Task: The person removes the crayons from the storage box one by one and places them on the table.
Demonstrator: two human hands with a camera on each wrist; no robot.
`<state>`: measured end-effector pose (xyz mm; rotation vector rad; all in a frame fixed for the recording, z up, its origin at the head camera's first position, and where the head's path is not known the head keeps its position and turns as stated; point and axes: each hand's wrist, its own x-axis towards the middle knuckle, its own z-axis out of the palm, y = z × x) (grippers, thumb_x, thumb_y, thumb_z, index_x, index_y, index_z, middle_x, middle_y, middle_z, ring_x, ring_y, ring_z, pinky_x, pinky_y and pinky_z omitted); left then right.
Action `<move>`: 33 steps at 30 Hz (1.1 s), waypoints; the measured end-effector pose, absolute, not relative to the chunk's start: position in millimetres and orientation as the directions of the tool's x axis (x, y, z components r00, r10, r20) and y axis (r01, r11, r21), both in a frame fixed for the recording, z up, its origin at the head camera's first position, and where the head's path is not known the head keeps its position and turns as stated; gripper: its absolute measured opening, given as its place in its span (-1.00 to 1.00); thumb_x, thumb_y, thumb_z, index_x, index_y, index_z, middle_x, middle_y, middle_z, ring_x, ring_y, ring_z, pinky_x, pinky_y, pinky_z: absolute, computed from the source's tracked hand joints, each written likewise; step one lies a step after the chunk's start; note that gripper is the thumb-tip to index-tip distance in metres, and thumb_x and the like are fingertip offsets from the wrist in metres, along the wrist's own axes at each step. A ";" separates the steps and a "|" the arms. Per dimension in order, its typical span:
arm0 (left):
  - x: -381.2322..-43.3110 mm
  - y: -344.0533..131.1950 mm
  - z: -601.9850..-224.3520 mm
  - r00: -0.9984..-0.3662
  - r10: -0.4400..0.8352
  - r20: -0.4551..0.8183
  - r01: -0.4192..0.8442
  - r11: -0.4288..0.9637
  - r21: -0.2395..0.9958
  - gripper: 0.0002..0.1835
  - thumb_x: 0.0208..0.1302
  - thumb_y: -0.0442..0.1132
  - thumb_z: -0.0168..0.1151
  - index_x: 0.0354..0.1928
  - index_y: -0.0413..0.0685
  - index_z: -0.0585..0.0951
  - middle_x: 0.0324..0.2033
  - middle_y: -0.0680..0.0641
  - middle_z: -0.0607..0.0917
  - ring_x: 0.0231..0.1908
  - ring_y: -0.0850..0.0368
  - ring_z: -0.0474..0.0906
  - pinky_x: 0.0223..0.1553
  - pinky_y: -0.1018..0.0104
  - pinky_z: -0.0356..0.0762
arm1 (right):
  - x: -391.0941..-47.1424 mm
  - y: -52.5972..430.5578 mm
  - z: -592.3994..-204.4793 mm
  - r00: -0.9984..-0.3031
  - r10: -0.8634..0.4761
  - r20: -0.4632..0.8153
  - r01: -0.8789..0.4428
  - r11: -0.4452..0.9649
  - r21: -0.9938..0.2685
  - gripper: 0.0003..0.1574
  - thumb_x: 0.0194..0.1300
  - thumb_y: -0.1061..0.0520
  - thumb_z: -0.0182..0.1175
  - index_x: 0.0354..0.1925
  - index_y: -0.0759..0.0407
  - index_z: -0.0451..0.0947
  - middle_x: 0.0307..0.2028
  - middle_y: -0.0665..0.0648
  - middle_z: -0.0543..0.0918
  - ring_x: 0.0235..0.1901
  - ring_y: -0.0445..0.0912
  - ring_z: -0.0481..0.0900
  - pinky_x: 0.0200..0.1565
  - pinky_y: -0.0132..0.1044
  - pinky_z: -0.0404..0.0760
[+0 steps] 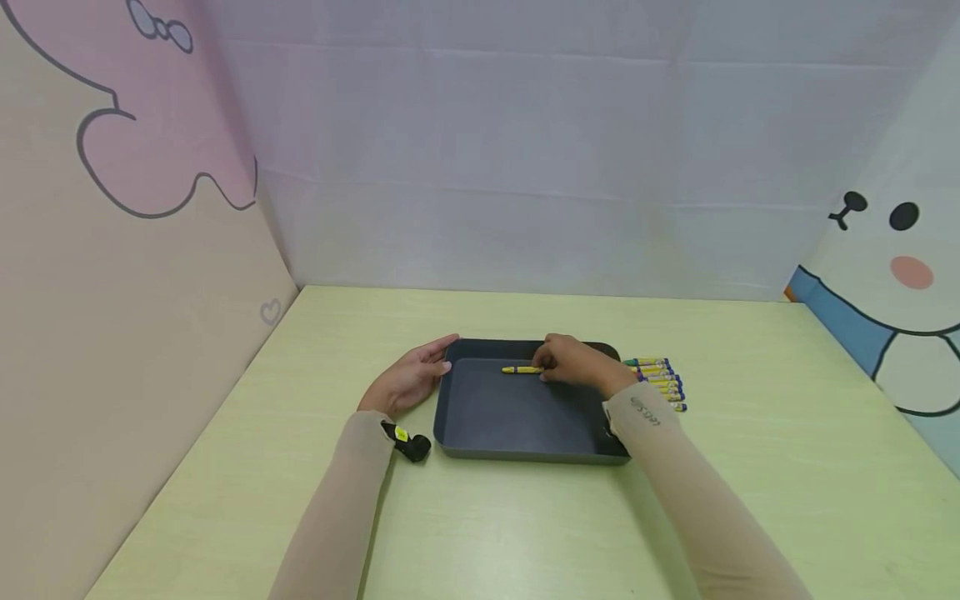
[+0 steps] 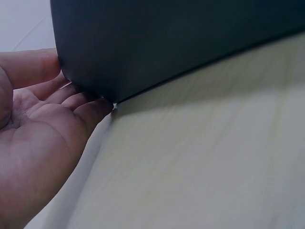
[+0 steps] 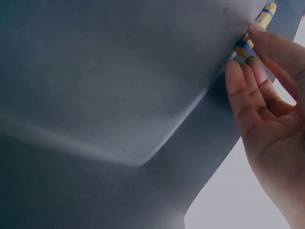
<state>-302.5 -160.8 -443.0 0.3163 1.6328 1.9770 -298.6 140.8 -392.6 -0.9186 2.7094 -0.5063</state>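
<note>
A yellow crayon (image 1: 517,369) with dark blue bands lies along the far inner side of a dark grey tray (image 1: 517,425). Its right end is between the thumb and fingers of my right hand (image 1: 581,365), which pinches it low over the tray. The right wrist view shows the crayon (image 3: 265,16) at the fingertips, partly hidden by the thumb. My left hand (image 1: 408,379) holds the tray's far left corner, thumb at the rim. In the left wrist view, its fingers (image 2: 90,107) bend against the outer wall near the base.
Several yellow crayons (image 1: 663,385) lie in a row on the table right of the tray, partly hidden by the right forearm. A small black device (image 1: 415,447) is worn at the left wrist. The light table (image 1: 487,533) meets a pale fabric wall (image 1: 465,233) behind.
</note>
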 end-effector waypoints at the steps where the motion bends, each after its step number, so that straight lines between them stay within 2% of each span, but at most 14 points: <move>1: -302.7 -160.7 -443.0 -0.820 0.549 -0.162 -0.262 -0.108 0.959 -0.28 0.40 -0.52 -0.11 0.53 -0.05 -0.05 0.52 0.00 -0.34 0.48 0.13 -0.45 0.43 0.17 -0.21 | -298.1 140.2 -392.7 -0.779 -0.617 -0.111 -0.534 0.746 -0.398 -0.72 0.25 0.24 0.26 -0.06 0.29 0.64 -0.20 0.19 0.54 -0.22 -0.03 0.55 -0.15 -0.20 0.58; 4: -303.1 -161.0 -443.7 -0.821 0.546 -0.167 -0.263 -0.102 0.959 -0.28 0.40 -0.52 -0.11 0.53 -0.05 -0.04 0.52 0.00 -0.34 0.46 0.16 -0.41 0.36 0.22 -0.12 | -297.4 139.6 -393.6 -0.789 -0.603 -0.118 -0.516 0.754 -0.408 -0.75 0.25 0.23 0.26 -0.09 0.26 0.64 -0.19 0.18 0.55 -0.21 -0.04 0.56 -0.15 -0.21 0.58; 9: -302.8 -161.7 -444.7 -0.826 0.538 -0.169 -0.264 -0.105 0.959 -0.28 0.39 -0.51 -0.09 0.52 -0.04 -0.02 0.52 0.00 -0.34 0.48 0.14 -0.47 0.43 0.20 -0.20 | -298.4 139.0 -396.0 -0.800 -0.586 -0.133 -0.489 0.764 -0.421 -0.76 0.26 0.23 0.26 -0.08 0.24 0.62 -0.17 0.17 0.60 -0.20 -0.05 0.57 -0.15 -0.20 0.59; 11: -302.6 -161.7 -444.5 -0.826 0.538 -0.166 -0.264 -0.111 0.958 -0.28 0.39 -0.52 -0.09 0.52 -0.04 -0.01 0.52 0.00 -0.34 0.48 0.12 -0.49 0.45 0.16 -0.26 | -299.2 139.2 -397.2 -0.800 -0.584 -0.138 -0.482 0.763 -0.430 -0.78 0.26 0.22 0.25 -0.10 0.22 0.62 -0.21 0.15 0.62 -0.25 -0.08 0.57 -0.20 -0.22 0.58; 17: -301.8 -161.4 -442.9 -0.825 0.541 -0.164 -0.263 -0.111 0.958 -0.28 0.39 -0.52 -0.09 0.52 -0.03 -0.01 0.52 0.01 -0.34 0.48 0.11 -0.49 0.46 0.15 -0.28 | -300.6 141.6 -400.3 -0.792 -0.597 -0.124 -0.492 0.745 -0.450 -0.83 0.28 0.21 0.24 -0.14 0.19 0.62 -0.32 0.08 0.63 -0.39 -0.17 0.52 -0.30 -0.29 0.53; 33: -302.2 -160.5 -442.5 -0.823 0.544 -0.164 -0.266 -0.115 0.957 -0.28 0.39 -0.52 -0.10 0.52 -0.04 -0.02 0.52 0.00 -0.33 0.49 0.11 -0.47 0.46 0.14 -0.26 | -299.8 147.8 -403.4 -0.783 -0.616 -0.090 -0.499 0.707 -0.500 -0.85 0.28 0.21 0.24 -0.17 0.15 0.65 -0.28 0.07 0.65 -0.34 -0.18 0.55 -0.28 -0.30 0.55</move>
